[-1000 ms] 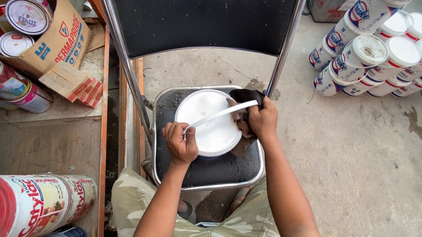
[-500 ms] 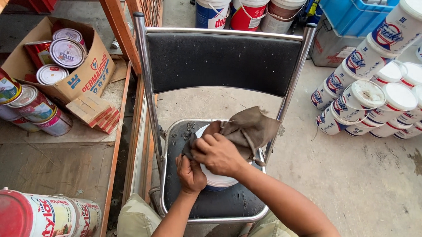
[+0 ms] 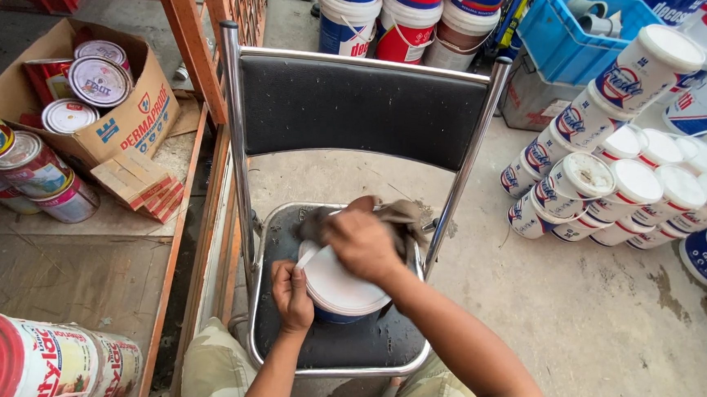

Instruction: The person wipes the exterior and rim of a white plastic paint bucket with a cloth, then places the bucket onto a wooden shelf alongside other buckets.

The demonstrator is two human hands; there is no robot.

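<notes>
Head view: I see a white-lidded tub point(image 3: 340, 289) on the black seat of a folding chair point(image 3: 359, 109), at lower centre of the frame. My left hand point(image 3: 292, 294) is clamped on the tub's left rim. My right hand point(image 3: 363, 242) presses a brown rag point(image 3: 402, 214) onto the far edge of the lid. Stacked white tubs point(image 3: 616, 190) lie at the right; cans fill a cardboard box point(image 3: 134, 115) at upper left.

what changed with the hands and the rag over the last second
The right hand lifted the brown rag up off the white bucket lid, then pressed it back down on the far rim. The left hand kept gripping the handle at the near left edge. Bucket and chair stayed put.
</notes>
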